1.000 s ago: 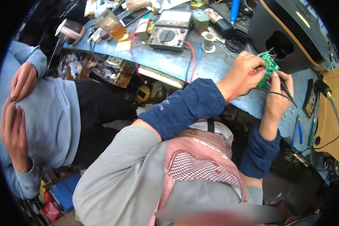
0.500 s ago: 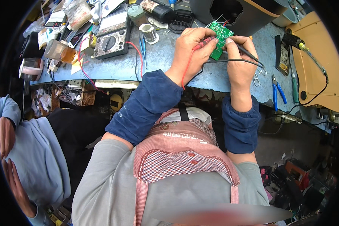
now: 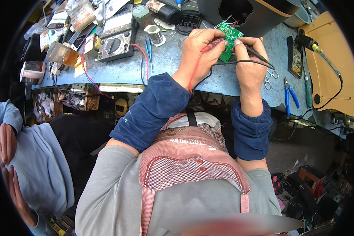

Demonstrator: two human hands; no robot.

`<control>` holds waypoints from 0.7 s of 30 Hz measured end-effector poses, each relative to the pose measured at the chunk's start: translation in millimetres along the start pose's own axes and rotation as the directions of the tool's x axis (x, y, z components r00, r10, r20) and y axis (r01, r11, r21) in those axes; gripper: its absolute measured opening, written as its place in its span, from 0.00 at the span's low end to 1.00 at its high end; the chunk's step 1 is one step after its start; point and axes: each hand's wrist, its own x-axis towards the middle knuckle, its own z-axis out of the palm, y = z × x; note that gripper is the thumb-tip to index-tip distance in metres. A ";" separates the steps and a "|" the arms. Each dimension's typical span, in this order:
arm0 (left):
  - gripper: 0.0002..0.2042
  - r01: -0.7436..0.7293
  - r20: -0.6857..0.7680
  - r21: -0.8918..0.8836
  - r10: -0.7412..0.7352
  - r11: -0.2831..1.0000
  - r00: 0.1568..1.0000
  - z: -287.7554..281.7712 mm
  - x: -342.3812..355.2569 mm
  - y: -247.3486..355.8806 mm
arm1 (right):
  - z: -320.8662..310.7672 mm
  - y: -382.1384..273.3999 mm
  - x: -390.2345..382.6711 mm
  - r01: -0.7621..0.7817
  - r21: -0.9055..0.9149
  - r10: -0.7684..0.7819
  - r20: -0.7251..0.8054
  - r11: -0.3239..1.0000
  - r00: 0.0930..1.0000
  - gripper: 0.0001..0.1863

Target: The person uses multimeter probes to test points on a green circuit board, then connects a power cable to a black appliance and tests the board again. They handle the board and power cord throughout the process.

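My left hand (image 3: 201,48) is closed round a red test probe (image 3: 213,45), angled toward a green circuit board (image 3: 226,55). In my right hand (image 3: 251,61) is a black test probe (image 3: 257,54), its front end hidden by my fingers at the board's right side. The fingers of both hands are at the board's edges, and I cannot tell whether the probe tips touch it. Thin wires run from the board's top into the opening of a dark grey appliance housing (image 3: 259,17). An analog multimeter (image 3: 116,44) lies to the left, with a red lead curving off it.
Blue tweezers (image 3: 149,55) and a glass jar (image 3: 155,36) are near the multimeter. Blue-handled pliers (image 3: 290,96), forceps (image 3: 269,80) and a green screwdriver (image 3: 307,92) lie at the right, with a soldering iron (image 3: 322,59) on a tan panel. Another person's hands (image 3: 12,173) show at far left.
My right hand has shifted very slightly left with the black probe. My left hand, the red probe and the board look almost unmoved.
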 end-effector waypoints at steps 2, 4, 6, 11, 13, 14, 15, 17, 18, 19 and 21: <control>0.11 -0.008 0.003 0.007 0.008 1.000 1.000 -0.6 0.5 0.3 | 0.0 -0.3 -0.2 -0.006 -0.003 0.006 0.001 1.000 1.000 0.03; 0.11 -0.004 -0.002 -0.004 0.004 1.000 1.000 0.3 0.1 -0.9 | 0.0 -0.2 -0.8 -0.009 0.007 0.009 -0.006 1.000 1.000 0.03; 0.11 0.002 -0.006 -0.009 -0.002 1.000 1.000 0.6 0.2 -0.8 | 0.3 -0.8 -0.9 -0.008 0.013 0.008 -0.010 1.000 1.000 0.04; 0.12 -0.007 -0.007 -0.002 0.007 1.000 1.000 0.1 0.6 -0.8 | 0.7 -1.2 -0.6 0.003 0.002 -0.003 -0.010 1.000 1.000 0.04; 0.12 -0.010 -0.008 0.000 0.010 1.000 1.000 0.0 0.5 -1.5 | 0.3 -1.4 -0.3 0.005 -0.013 -0.005 -0.006 1.000 1.000 0.04; 0.12 -0.013 -0.007 0.002 0.013 1.000 1.000 0.0 0.5 -1.7 | 0.1 -1.5 -0.3 0.006 -0.020 -0.006 -0.005 1.000 1.000 0.04; 0.12 -0.008 -0.006 0.002 0.008 1.000 1.000 0.0 0.5 -1.1 | 0.0 -1.8 -0.3 0.004 -0.021 -0.004 -0.004 1.000 1.000 0.04; 0.12 0.000 -0.004 0.000 0.000 1.000 1.000 -0.1 0.5 0.7 | -0.1 -2.4 -0.5 0.001 -0.021 -0.001 -0.003 1.000 1.000 0.04; 0.12 -0.007 -0.005 0.003 0.007 1.000 1.000 -0.1 0.5 0.6 | -0.2 -2.0 -0.6 0.001 -0.018 -0.001 -0.005 1.000 1.000 0.04; 0.12 -0.014 -0.005 0.006 0.014 1.000 1.000 0.0 0.6 0.5 | -0.7 -1.3 -0.8 0.001 -0.016 -0.001 -0.007 1.000 1.000 0.04; 0.12 -0.023 -0.005 0.006 0.023 1.000 1.000 0.0 0.9 0.6 | -0.8 -1.1 -0.7 0.005 -0.015 -0.005 -0.011 1.000 1.000 0.04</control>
